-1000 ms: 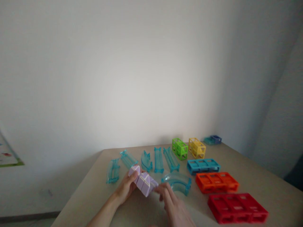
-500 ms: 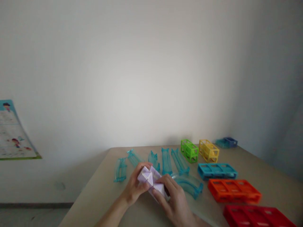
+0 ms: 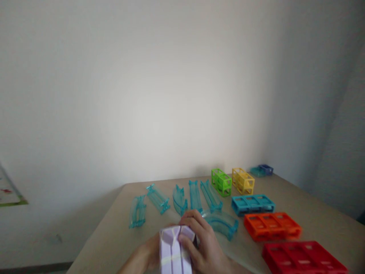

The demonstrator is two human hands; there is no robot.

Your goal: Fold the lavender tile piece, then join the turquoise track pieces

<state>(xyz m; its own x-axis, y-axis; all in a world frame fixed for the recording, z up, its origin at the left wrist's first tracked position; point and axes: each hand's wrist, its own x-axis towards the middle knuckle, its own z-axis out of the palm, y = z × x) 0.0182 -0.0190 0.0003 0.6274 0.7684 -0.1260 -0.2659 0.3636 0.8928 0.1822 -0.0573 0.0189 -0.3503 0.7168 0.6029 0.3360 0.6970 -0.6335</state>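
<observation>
A lilac folding block [image 3: 172,253] with pale edges and grooves along its faces is held between both hands, low in the middle of the view. My right hand [image 3: 205,243] grips its right side, the thumb pressed on the top face and the fingers curled over the far edge. On the other side my left hand [image 3: 148,253] is wrapped against the block, its fingers mostly hidden behind it. A clear teal curved track piece [image 3: 221,222] lies on the table just beyond the right hand.
Clear teal track pieces [image 3: 195,196] lie in a row across the table [image 3: 105,236]. Green [image 3: 221,182] and yellow frames [image 3: 243,181] stand at the back. Blue [image 3: 252,204], orange [image 3: 272,226] and red frames [image 3: 303,257] lie flat at right. A wall rises behind.
The lilac block has turned and come lower and nearer, from angled faceted parts to a longer grooved shape. The left hand has moved behind it. The view has shifted slightly right.
</observation>
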